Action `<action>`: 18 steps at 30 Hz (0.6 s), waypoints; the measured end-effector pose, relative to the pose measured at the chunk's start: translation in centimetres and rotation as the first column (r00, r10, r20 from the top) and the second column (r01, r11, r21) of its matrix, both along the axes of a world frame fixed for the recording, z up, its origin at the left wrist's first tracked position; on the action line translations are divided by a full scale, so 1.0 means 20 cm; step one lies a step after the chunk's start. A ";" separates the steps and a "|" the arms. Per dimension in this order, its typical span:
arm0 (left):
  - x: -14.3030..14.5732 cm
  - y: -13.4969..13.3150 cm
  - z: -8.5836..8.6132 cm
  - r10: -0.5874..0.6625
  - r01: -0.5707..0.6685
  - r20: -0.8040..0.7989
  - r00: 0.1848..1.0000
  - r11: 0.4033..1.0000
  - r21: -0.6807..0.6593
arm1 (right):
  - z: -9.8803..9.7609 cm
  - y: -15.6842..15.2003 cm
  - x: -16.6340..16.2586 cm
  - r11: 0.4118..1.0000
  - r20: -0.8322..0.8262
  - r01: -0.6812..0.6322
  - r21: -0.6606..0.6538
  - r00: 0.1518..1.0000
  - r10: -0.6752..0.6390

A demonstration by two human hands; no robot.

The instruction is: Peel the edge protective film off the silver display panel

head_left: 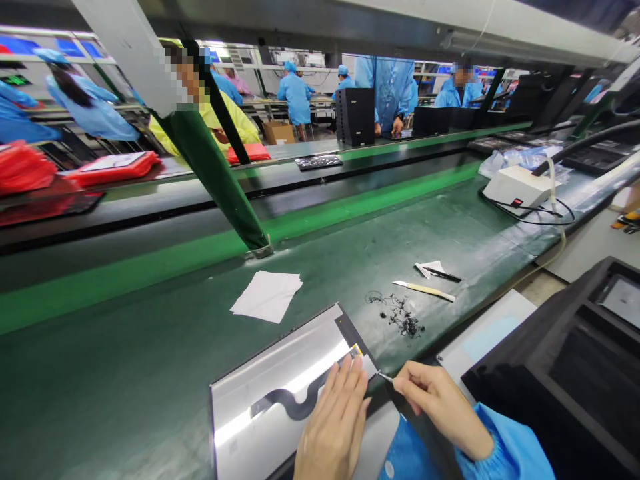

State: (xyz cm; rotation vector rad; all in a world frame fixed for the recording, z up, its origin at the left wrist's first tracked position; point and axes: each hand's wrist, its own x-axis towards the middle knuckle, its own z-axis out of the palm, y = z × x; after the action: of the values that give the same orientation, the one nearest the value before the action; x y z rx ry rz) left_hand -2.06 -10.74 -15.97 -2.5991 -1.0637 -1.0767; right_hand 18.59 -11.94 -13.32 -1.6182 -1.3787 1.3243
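A flat display panel (pixel 240 393) with a silvery back and dark edges lies tilted across the front of the bench. Over its back curves a black flex cable (pixel 295 408). My left hand (pixel 333 420) rests on the panel with fingers stretched out, covering part of the cable near a small yellow-edged connector (pixel 356 351). At the panel's right corner, my right hand (pixel 440 403) pinches a thin metal-tipped tool (pixel 385 377). Its tip touches or nearly touches the corner; most of the tool is hidden in my fingers.
Black scraps (pixel 407 323) lie beyond the panel, near a yellow-handled scalpel (pixel 425 290) and a black tool (pixel 443 273) on white paper. White sheets (pixel 267 295) are at left. A green post (pixel 215 177) rises from the bench; black trays (pixel 565 360) stand at right. Co-workers sit beyond.
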 end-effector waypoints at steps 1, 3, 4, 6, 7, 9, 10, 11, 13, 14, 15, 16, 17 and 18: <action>0.00 0.00 0.00 -0.001 0.001 0.001 1.000 1.000 -0.002 | -0.01 0.01 0.00 1.000 -0.067 0.010 -0.029 0.998 -0.012; 0.00 0.00 0.00 -0.004 0.004 0.004 1.000 1.000 -0.002 | -0.03 0.02 0.01 0.998 -0.171 0.005 -0.065 0.985 -0.017; 0.00 0.00 0.00 -0.007 0.007 0.002 1.000 1.000 -0.003 | -0.04 0.02 0.01 0.997 -0.203 0.001 -0.078 0.979 -0.017; 0.00 0.00 0.00 -0.007 0.007 0.000 1.000 1.000 -0.003 | -0.04 0.03 0.01 0.995 -0.232 -0.006 -0.095 0.973 -0.016; 0.00 0.00 0.00 -0.006 0.006 -0.001 1.000 1.000 -0.005 | -0.04 0.03 0.01 0.995 -0.238 -0.008 -0.100 0.971 -0.016; 0.00 0.00 0.00 -0.003 0.003 -0.003 1.000 1.000 -0.014 | -0.03 0.03 0.01 0.995 -0.240 -0.008 -0.104 0.971 -0.017; 0.00 0.00 -0.01 -0.003 0.003 0.001 1.000 1.000 -0.017 | -0.03 0.03 0.01 0.995 -0.241 -0.009 -0.104 0.970 -0.016; 0.00 0.00 0.00 -0.003 0.004 0.007 1.000 1.000 -0.020 | -0.02 0.03 0.01 0.994 -0.241 -0.011 -0.105 0.970 -0.014; 0.00 0.00 0.00 -0.002 0.002 0.023 1.000 1.000 -0.020 | 0.00 0.03 0.01 0.995 -0.244 -0.019 -0.102 0.970 -0.007; 0.00 0.00 0.00 0.000 0.000 0.029 1.000 1.000 -0.018 | 0.00 0.03 0.02 0.995 -0.247 -0.024 -0.100 0.969 -0.002; 0.00 -0.01 0.00 0.003 -0.003 0.034 0.999 1.000 -0.015 | 0.00 0.03 0.02 0.995 -0.251 -0.029 -0.098 0.968 0.003; 0.01 -0.01 0.00 0.005 -0.004 0.034 0.999 1.000 -0.013 | 0.00 0.03 0.02 0.995 -0.253 -0.032 -0.095 0.967 0.007; 0.01 -0.01 0.00 0.006 -0.006 0.033 0.999 1.000 -0.009 | 0.00 0.03 0.02 0.995 -0.255 -0.034 -0.093 0.967 0.009; 0.01 -0.01 0.00 0.007 -0.007 0.029 1.000 1.000 -0.005 | 0.00 0.03 0.02 0.995 -0.257 -0.034 -0.092 0.966 0.010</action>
State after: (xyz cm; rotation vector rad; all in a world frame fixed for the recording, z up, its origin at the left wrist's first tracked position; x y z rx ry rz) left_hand -1.87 -10.86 -15.93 -2.5898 -1.0820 -1.1148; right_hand 19.04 -11.29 -13.26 -1.4351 -1.1960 1.5729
